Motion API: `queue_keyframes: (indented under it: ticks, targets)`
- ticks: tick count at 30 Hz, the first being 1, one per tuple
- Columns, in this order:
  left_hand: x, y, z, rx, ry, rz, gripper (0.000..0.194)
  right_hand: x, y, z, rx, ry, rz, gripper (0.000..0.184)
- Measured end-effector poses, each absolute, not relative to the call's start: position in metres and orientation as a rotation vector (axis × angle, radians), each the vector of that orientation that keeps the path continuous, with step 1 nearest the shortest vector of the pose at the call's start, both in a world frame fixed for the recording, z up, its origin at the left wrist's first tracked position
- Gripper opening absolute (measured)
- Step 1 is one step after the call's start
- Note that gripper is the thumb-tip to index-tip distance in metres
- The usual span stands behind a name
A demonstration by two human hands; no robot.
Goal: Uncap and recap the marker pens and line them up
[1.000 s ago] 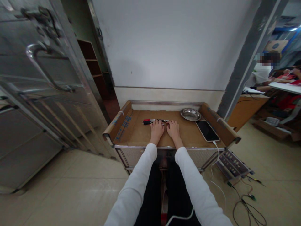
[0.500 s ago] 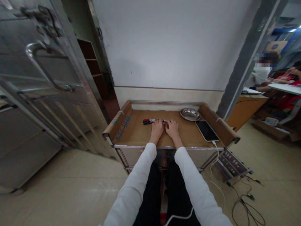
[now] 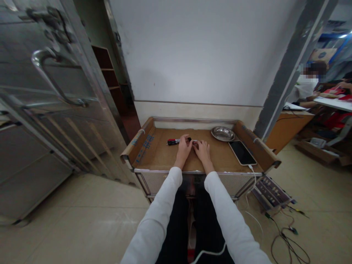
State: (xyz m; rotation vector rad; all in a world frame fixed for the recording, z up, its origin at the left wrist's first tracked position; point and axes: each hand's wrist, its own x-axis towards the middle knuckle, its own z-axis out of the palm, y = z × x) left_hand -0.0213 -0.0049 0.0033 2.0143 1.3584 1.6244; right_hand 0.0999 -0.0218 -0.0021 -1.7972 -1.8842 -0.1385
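Both my hands are together over the middle of a brown cardboard-lined cart top [image 3: 162, 156]. My left hand [image 3: 183, 148] is curled, its fingertips pinching the black end of a pen [image 3: 189, 139]. My right hand [image 3: 202, 150] is closed too, fingers pinched on the pen's pale barrel right beside the left hand. A small bunch of red and black pens [image 3: 173, 141] lies just left of my left hand.
A steel bowl [image 3: 222, 133] sits at the cart's back right, a phone [image 3: 242, 153] on a white cable in front of it. A metal door [image 3: 52, 95] stands open at left. A power strip [image 3: 271, 189] and wires lie on the floor at right. Another person sits far right.
My hands went from lying flat side by side to closing together on a pen and lifting its black end slightly. The rest is unchanged.
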Motion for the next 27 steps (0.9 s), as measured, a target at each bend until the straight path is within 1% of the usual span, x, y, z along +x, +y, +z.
queue_keyframes:
  ticks: [5, 10, 17, 27]
  targets:
    - [-0.0237, -0.0076, 0.0067, 1.929, 1.345, 1.688, 0.024, 0.0992, -0.019, -0.0043, -1.74, -1.929, -0.089, 0.025]
    - [-0.0267, -0.0102, 0.011, 1.831, 1.469, 1.748, 0.024, 0.0992, -0.0185, -0.0045, -1.738, -1.936, -0.082, 0.024]
    - [-0.0275, -0.0116, 0.0129, 1.824, 1.502, 1.807, 0.021, 0.0997, -0.0199, -0.0024, -1.732, -1.932, -0.047, 0.022]
    - [-0.0308, -0.0066, 0.0104, 1.722, 1.649, 1.829, 0.017, 0.1005, -0.0179, -0.0039, -1.764, -1.928, -0.089, 0.023]
